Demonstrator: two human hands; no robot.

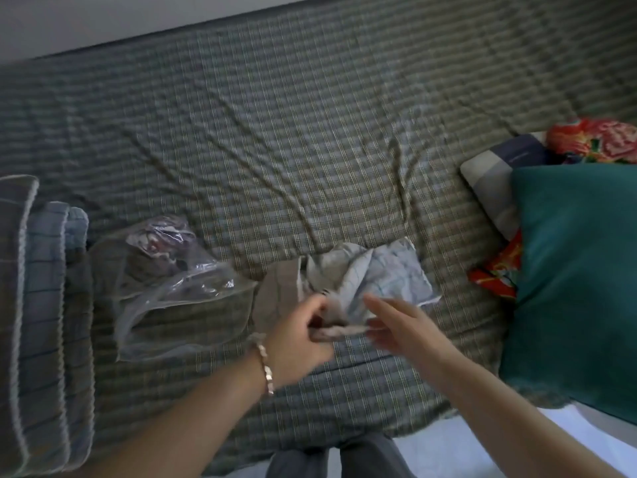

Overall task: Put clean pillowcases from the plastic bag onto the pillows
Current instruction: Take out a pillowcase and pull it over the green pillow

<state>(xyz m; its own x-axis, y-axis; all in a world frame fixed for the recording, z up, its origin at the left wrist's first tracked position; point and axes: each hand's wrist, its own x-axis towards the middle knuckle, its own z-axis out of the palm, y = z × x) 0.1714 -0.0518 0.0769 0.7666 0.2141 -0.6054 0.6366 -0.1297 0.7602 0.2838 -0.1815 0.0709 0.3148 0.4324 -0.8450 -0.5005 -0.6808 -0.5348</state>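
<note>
A person stands at the near edge of a bed [310, 115] covered with a wrinkled green-and-grey checked sheet, grey trousers [344, 457] showing at the bottom of the view. A crumpled pale pillowcase [375, 274] with faint blue lines lies on the sheet near the front edge, roughly at the middle of the bed. The left hand [303, 339], with a beaded bracelet [267, 369] on its wrist, has its fingers curled and pinches the lower edge of the pillowcase, pulling a strip of the cloth out toward the right. The right hand [396, 326] is just beside it with its fingers stretched out straight and spread toward the cloth; it is blurred, and whether the fingertips actually touch the pillowcase cannot be told. To the left of the pillowcase lies a clear plastic bag [172, 288], slack and crinkled, with some bunched patterned cloth visible inside its far end. Further left, at the edge of the view, sits a stack of folded blue-grey checked blankets [41, 322] with pale piping. On the right side of the bed lies a teal pillow [579, 288], resting partly over a grey-and-navy striped pillow [499, 177]. A red flowered cloth [596, 139] shows behind them, and more red flowered cloth pokes out from under the teal pillow's left edge.
</note>
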